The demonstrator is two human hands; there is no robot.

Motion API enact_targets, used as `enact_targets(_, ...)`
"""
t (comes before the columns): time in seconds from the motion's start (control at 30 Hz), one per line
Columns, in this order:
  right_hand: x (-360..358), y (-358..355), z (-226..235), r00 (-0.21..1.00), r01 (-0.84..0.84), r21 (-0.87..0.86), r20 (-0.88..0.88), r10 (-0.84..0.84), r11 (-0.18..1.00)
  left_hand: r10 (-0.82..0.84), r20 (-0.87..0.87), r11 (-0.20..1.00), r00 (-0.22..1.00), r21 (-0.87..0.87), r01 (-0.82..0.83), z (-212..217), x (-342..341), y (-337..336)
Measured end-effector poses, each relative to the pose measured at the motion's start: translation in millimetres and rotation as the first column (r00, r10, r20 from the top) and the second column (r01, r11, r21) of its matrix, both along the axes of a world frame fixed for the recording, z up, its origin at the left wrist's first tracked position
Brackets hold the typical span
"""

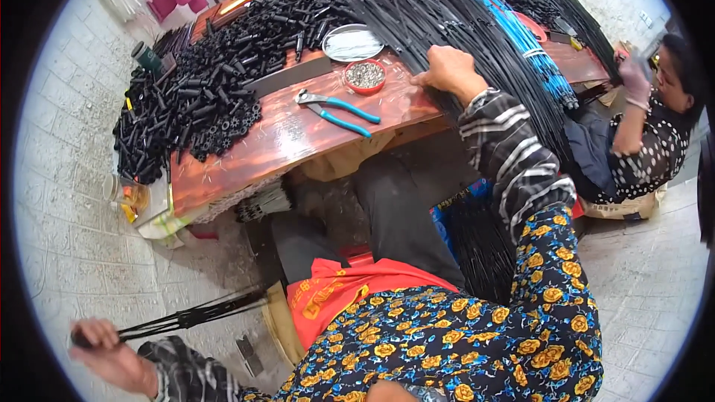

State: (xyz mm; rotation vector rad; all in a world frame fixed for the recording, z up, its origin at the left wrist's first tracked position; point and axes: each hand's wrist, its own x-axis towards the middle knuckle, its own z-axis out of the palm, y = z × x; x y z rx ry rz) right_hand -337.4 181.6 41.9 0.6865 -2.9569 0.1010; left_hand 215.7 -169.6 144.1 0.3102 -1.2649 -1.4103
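At the lower left, my left hand [112, 353] is closed around one end of a bundle of thin black rods [186, 318], which stretches out beside my lap. My right hand [451, 73] reaches over the table, fingers pinched together at the edge of a large pile of long black rods [488, 67]. Whatever its fingertips hold is too small to make out. Left of that hand lie pliers [337, 113] with blue handles and a red bowl [366, 91] of small metal pieces. Just behind the bowl stands a round plate [325, 46] of thin whitish strips.
Short black tubular parts [216, 82] are heaped over the table's left and back. A bundle of blue rods [532, 52] lies right of the black ones. A co-worker [648, 126] sits at the right. More black rods [480, 242] stand beside my right leg.
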Motion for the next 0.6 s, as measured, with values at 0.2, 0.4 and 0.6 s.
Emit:
enact_targets(0.2, -54.8, 3.8, -30.3, 0.991, -0.09, 0.01, -0.097, 0.09, 0.996, 0.394, 0.673, 0.914, 0.626, -0.214, -0.345, -125.3, -49.5, 38.7)
enact_targets(0.4, -118.0, 51.7, -23.2, 0.995, -0.091, 0.101, -0.033, 0.095, 0.991, 0.028, 0.824, 0.935, 0.567, 0.179, -0.305, -253.1, -35.8, 29.1)
enact_targets(0.6, -147.8, 72.0, -54.6, 0.987, -0.161, 0.061, 0.005, 0.161, 0.985, -0.215, 0.849, 0.833, 0.482, 0.418, -0.364, -358.9, 6.4, 25.4)
